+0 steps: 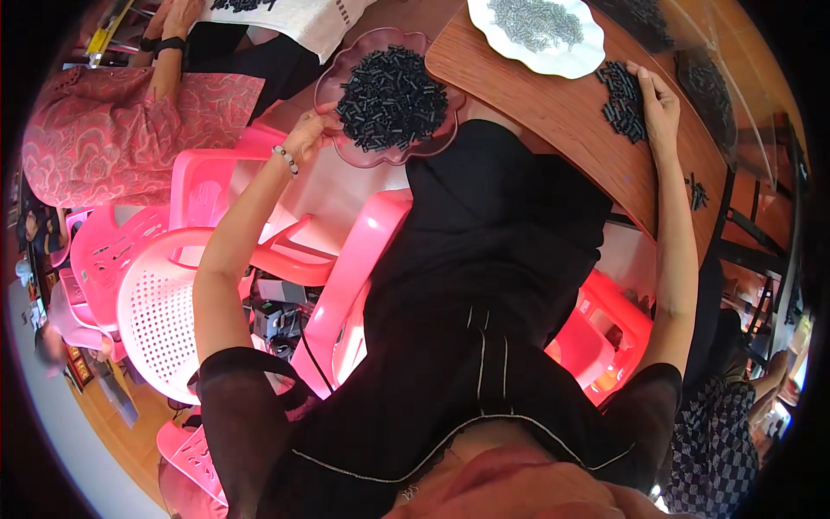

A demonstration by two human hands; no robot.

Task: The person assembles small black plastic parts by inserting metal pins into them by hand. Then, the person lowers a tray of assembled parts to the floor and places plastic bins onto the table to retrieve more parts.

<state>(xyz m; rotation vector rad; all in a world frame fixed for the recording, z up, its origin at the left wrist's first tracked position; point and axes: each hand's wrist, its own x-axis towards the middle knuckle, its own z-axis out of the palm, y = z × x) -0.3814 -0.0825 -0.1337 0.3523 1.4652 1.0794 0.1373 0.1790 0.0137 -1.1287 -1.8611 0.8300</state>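
Note:
My left hand (308,138) grips the rim of a dark pink, scalloped dish (372,156), with the thumb over its edge. The dish is heaped with short black tube-like pieces (393,97) and is held beside the table edge, over my lap. On the brown wooden table (519,99), my right hand (662,111) lies along the outer side of a loose pile of similar black pieces (624,102). Its fingers are stretched out and touch the pile's edge. A white wavy-edged plate (591,50) with small greyish clear pieces (538,23) stands on the table, left of that pile.
Several pink plastic chairs (350,277) crowd the left. At upper left another person in a red patterned top (143,134) sits by a white cloth (316,26) with black pieces. Clear bags of dark pieces (705,86) lie right of my hand. A few stray pieces (697,192) are near my forearm.

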